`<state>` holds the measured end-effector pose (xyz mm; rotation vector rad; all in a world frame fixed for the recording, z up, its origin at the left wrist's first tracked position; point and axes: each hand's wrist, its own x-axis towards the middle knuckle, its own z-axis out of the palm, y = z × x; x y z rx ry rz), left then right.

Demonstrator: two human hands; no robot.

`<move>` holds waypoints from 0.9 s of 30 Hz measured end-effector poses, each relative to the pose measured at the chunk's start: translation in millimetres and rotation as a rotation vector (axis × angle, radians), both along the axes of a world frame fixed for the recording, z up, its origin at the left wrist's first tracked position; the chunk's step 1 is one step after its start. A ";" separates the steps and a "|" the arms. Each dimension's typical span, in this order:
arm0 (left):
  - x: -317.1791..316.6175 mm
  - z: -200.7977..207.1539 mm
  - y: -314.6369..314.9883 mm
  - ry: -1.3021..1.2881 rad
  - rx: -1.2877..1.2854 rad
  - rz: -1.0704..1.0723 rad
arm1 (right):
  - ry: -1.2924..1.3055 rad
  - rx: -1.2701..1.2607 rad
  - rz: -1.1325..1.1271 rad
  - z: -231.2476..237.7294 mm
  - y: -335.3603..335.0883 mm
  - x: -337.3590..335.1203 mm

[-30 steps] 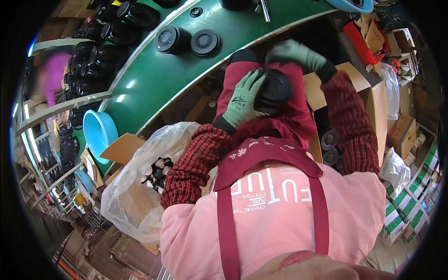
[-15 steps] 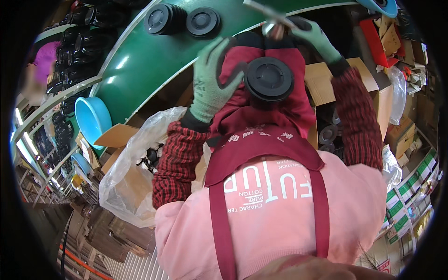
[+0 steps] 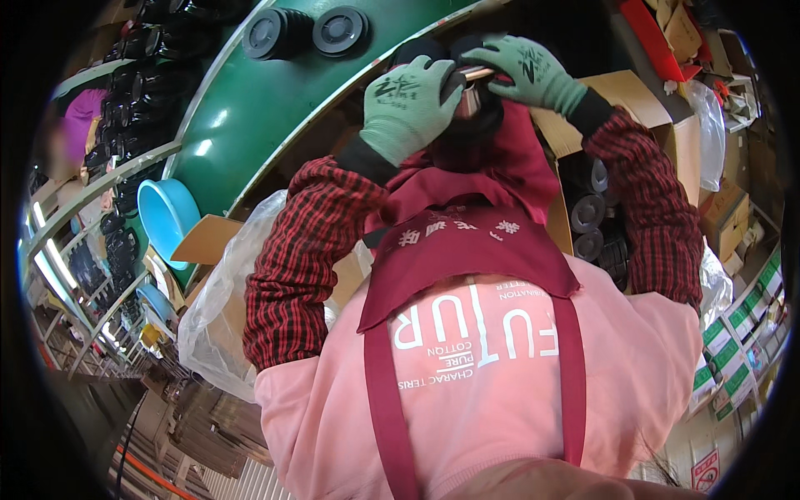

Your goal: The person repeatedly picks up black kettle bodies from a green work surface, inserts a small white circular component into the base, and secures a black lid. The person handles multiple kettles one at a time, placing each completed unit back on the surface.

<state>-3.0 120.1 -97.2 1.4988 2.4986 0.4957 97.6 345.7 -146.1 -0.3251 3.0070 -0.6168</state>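
Note:
My right hand [image 3: 529, 75], in a green knit glove with dark fingertips, is closed on a hand tool with a thin pale handle and a shiny metal head [image 3: 469, 102]. The tool's exact kind is hard to make out. Opposite it, my left hand [image 3: 412, 104], gloved alike, has its fingers curled inward beside the tool head. What those fingers grip is hidden. Below the tool, between my legs, is a black round part [image 3: 475, 137], largely covered by my hands and in shadow.
A stack of black discs [image 3: 275, 33] and another black disc stack [image 3: 342, 32] stand on the green table [image 3: 217, 108]. At left are a blue basin [image 3: 167, 218] and a plastic-lined carton [image 3: 217, 325]. A carton [image 3: 625, 96] at right holds more black discs.
The tool has come down and left in my right hand toward the black part. My left hand has moved up and right from beside that part, and its spread fingers have curled in.

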 end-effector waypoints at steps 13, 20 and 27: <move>-8.1 0.5 -13.3 -0.404 -0.090 -0.035 | -1.207 -0.143 0.264 30.6 -7.4 -57.8; -57.5 -75.0 31.1 -0.686 0.152 0.114 | -1.295 -1.214 -0.805 44.9 -85.3 24.6; -25.4 -82.8 98.5 -0.662 0.611 -0.172 | -1.212 -2.019 -1.250 44.7 -150.2 41.0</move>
